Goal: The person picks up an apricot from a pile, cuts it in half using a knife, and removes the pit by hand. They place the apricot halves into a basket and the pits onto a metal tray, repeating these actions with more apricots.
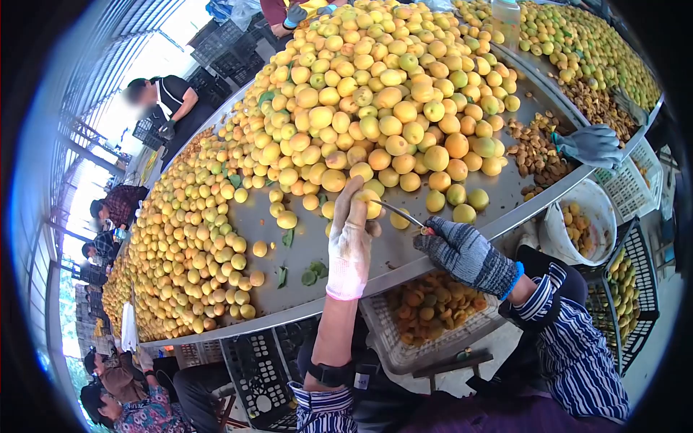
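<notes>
My left hand (349, 249), in a white glove with stained fingertips, is closed around an apricot (373, 205) over the near edge of the metal table (404, 263). My right hand (463, 254), in a grey knit glove with a blue cuff, grips a thin curved knife (398, 212). A bit of red shows at its handle, and most of the handle is hidden in my fist. The blade reaches left, its tip right at the apricot. Just beyond my hands rises a large heap of yellow-orange apricots (390, 108).
Below the table edge stands a white crate (390, 346) of split apricots. At the right are a white bucket (577, 224), black crates (628, 289), a pile of pits (541, 148) and a grey glove (592, 146). Several people (170, 105) are around the table.
</notes>
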`<act>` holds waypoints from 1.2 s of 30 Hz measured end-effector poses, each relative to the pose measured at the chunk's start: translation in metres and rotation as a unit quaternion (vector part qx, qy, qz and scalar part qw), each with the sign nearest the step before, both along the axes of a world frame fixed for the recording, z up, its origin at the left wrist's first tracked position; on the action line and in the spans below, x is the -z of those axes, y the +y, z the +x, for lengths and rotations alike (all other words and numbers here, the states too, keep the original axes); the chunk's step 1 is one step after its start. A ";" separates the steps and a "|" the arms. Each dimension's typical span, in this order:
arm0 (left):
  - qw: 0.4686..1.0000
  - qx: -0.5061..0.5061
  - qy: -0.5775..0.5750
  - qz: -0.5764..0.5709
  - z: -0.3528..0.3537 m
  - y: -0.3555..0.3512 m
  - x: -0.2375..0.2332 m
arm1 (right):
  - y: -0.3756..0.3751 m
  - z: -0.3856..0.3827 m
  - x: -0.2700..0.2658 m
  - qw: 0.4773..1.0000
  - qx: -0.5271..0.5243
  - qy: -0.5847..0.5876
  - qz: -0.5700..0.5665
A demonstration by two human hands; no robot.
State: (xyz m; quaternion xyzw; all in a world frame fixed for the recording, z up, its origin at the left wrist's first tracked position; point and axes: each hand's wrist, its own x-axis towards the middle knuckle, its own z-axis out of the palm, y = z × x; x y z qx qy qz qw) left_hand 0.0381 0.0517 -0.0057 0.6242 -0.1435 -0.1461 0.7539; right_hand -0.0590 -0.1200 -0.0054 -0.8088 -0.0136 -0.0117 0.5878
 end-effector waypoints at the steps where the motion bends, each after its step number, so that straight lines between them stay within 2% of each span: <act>1: 1.000 -0.002 -0.001 0.013 0.000 -0.001 -0.001 | 0.000 0.000 0.001 1.000 0.002 0.000 0.001; 8: 0.998 -0.010 -0.050 0.029 -0.001 -0.004 0.002 | 0.000 -0.001 0.005 0.999 0.020 -0.026 0.001; 13: 0.991 -0.022 -0.096 0.096 -0.003 -0.003 0.000 | 0.001 -0.001 0.006 0.998 0.027 -0.046 -0.034; 16: 0.981 -0.037 -0.147 0.119 -0.002 -0.004 0.006 | 0.004 -0.001 0.009 0.993 0.044 -0.049 -0.095; 18: 0.984 -0.038 -0.136 0.112 -0.002 -0.005 0.009 | 0.007 0.001 0.012 0.981 0.056 -0.029 -0.184; 20: 0.986 -0.036 -0.126 0.103 -0.002 -0.009 0.011 | 0.010 0.001 0.012 0.980 0.061 -0.018 -0.189; 22: 0.998 -0.019 0.036 -0.040 -0.002 -0.013 0.014 | 0.014 0.002 0.012 0.979 0.065 -0.008 -0.193; 26: 0.989 -0.032 0.126 -0.072 -0.001 -0.021 0.016 | 0.022 0.005 0.023 0.984 0.074 -0.015 -0.163; 28: 0.966 -0.057 0.223 -0.121 -0.002 -0.027 0.015 | 0.024 0.006 0.025 0.983 0.090 -0.028 -0.158; 31: 0.969 -0.046 0.223 -0.096 0.000 -0.029 0.014 | 0.024 0.007 0.023 0.981 0.094 -0.012 -0.168; 32: 0.969 -0.046 0.221 -0.096 0.002 -0.026 0.015 | 0.022 0.007 0.022 0.979 0.096 -0.018 -0.176; 34: 0.993 -0.050 0.082 0.069 0.002 -0.022 0.017 | 0.017 0.005 0.020 0.977 0.100 -0.023 -0.185; 35: 0.993 -0.049 0.082 0.068 0.000 -0.022 0.017 | 0.015 0.004 0.020 0.977 0.097 -0.032 -0.189; 36: 0.987 -0.068 -0.050 0.136 -0.002 -0.023 0.015 | 0.013 0.003 0.020 0.976 0.093 -0.041 -0.192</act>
